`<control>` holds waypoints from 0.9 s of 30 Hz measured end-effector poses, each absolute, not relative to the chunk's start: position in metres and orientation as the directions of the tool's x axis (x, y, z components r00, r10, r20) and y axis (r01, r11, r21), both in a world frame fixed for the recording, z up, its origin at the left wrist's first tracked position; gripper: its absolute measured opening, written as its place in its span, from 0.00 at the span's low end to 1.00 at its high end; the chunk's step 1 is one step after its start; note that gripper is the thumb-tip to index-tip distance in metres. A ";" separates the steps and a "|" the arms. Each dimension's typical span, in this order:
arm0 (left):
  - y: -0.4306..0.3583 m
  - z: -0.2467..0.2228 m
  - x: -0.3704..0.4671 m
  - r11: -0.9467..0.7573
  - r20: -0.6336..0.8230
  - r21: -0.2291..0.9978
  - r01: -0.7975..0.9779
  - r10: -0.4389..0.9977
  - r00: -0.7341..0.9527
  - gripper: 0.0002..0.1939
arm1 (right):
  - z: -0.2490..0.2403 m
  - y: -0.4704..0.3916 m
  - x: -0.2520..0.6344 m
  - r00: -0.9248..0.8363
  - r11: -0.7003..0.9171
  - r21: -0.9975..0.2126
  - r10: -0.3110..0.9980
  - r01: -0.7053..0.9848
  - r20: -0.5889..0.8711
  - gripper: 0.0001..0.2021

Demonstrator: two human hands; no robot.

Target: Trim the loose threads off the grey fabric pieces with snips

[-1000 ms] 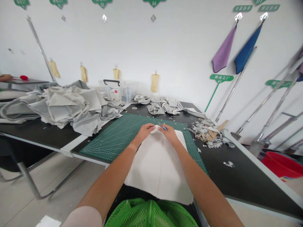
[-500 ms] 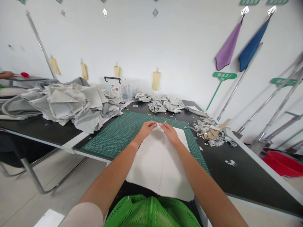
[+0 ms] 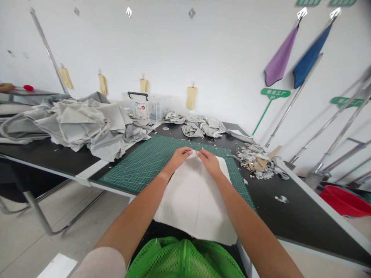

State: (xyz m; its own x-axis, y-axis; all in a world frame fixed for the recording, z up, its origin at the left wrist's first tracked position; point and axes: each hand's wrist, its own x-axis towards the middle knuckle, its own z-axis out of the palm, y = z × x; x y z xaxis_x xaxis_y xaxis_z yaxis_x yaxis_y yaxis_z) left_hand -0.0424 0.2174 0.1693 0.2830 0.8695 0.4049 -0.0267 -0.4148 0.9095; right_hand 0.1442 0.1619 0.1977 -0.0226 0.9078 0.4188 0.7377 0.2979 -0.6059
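Observation:
A piece of white cloth [image 3: 197, 204] spreads over the front of the green cutting mat [image 3: 145, 162] and hangs past the table edge toward my body. My left hand [image 3: 181, 156] pinches its far edge. Right beside it, my right hand [image 3: 207, 158] pinches the same edge, the fingertips of both hands almost meeting. Between the fingers the cloth is gathered up a little. The fingers hide just how the edge is folded there.
A large heap of grey cloth [image 3: 84, 119] lies to the left, with a clear plastic box [image 3: 145, 108] behind it. More crumpled cloth [image 3: 203, 126] sits at the back. Scraps [image 3: 263, 164] are piled at the right. A red basin [image 3: 344, 200] stands beyond the right table edge.
Both hands stay pinched at the same edge of the cloth, with hardly any movement. The camera view has shifted very slightly.

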 end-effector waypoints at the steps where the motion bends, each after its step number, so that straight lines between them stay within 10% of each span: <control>1: 0.217 0.170 -0.042 -0.411 0.400 0.911 -0.023 0.871 0.284 0.18 | 0.198 0.162 0.144 -0.028 0.300 -0.600 0.908 0.742 0.419 0.23; 27: 0.220 0.169 -0.044 -0.401 0.381 0.916 0.027 0.887 0.262 0.18 | 0.194 0.163 0.143 -0.079 0.280 -0.473 0.913 0.836 0.401 0.22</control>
State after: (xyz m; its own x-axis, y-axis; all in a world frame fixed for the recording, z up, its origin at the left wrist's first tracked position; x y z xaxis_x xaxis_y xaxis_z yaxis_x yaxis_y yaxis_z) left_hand -0.0443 0.2195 0.1686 0.2621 0.8867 0.3809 0.0271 -0.4013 0.9156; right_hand 0.1427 0.1629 0.1937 -0.0789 0.9127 0.4010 0.8356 0.2799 -0.4727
